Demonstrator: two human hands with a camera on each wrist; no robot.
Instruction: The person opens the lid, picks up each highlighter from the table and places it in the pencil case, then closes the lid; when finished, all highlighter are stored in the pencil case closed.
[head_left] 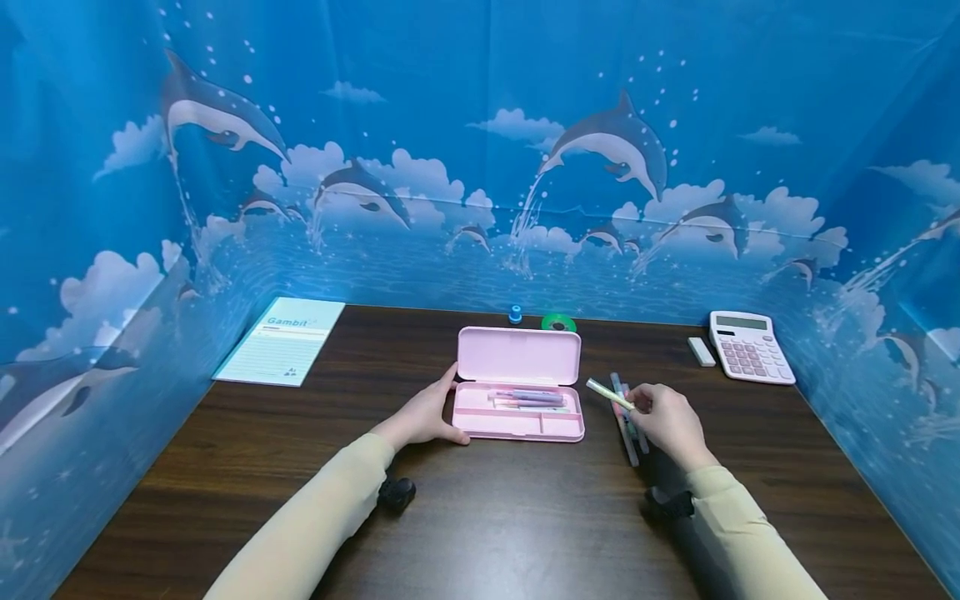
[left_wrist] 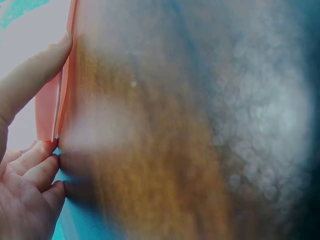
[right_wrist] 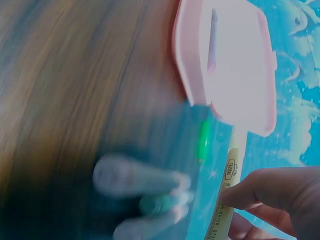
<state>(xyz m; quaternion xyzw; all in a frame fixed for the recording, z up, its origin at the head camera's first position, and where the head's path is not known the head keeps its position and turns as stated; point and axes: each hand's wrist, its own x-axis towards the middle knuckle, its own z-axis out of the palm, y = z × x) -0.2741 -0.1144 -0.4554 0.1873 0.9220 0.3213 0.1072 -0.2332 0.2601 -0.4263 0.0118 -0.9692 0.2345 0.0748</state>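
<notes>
An open pink pencil case sits mid-table, its lid raised at the back. Several pens lie in its long rear compartment. My left hand holds the case by its left end, thumb at the front edge and fingers round the side and back. To the right of the case, my right hand pinches a pale yellow highlighter between thumb and fingers; its far end points toward the case. Several more highlighters or pens lie on the table under and beside that hand, blurred in the right wrist view.
Behind the case stand a small blue object and a green round item, partly hidden by the lid. A notepad lies at the back left. A white calculator and a white eraser-like block lie at the back right.
</notes>
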